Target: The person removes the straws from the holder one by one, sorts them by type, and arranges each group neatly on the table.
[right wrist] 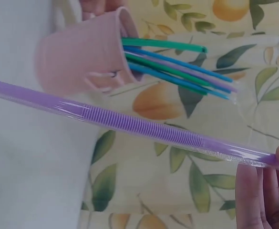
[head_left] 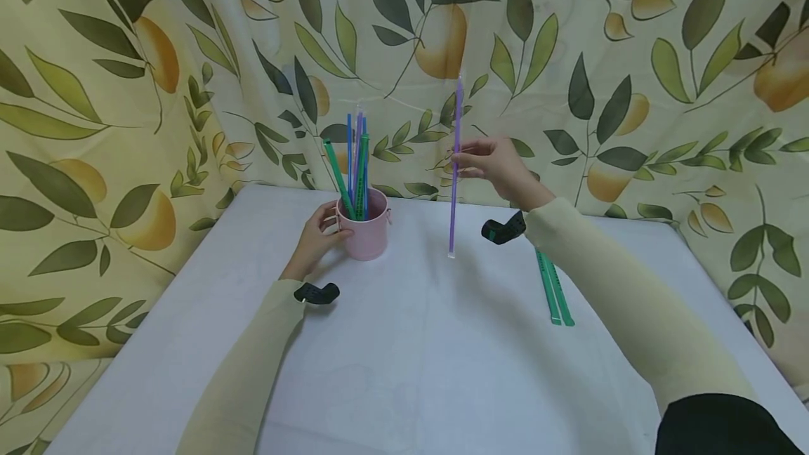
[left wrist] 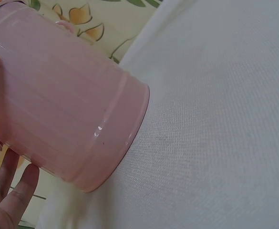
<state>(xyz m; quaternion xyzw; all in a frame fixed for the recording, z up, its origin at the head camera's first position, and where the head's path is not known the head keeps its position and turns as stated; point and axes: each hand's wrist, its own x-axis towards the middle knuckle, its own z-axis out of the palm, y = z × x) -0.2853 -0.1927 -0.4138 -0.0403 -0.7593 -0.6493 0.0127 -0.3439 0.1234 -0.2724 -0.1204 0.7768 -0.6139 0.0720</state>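
Note:
A small pink bucket [head_left: 368,240] with side handles stands near the table's far edge. My left hand [head_left: 316,239] holds it from the left, thumb in front and fingers around the side. Green, blue and purple straws [right wrist: 177,71] poke up out of it; their lower ends are hidden inside. To the right of the bucket, my right hand [head_left: 496,166] pinches a purple drinking straw [head_left: 454,206] between thumb and fingers. The straw hangs almost upright, in a clear wrapper, and its ribbed bending section [right wrist: 144,125] shows in the right wrist view.
Two green wrapped straws [head_left: 556,293] lie side by side on the white tablecloth [head_left: 404,357], partly under the right forearm in the head view. A curtain [head_left: 404,111] printed with fruit and leaves hangs behind the table. Each wrist wears a black device [head_left: 503,228].

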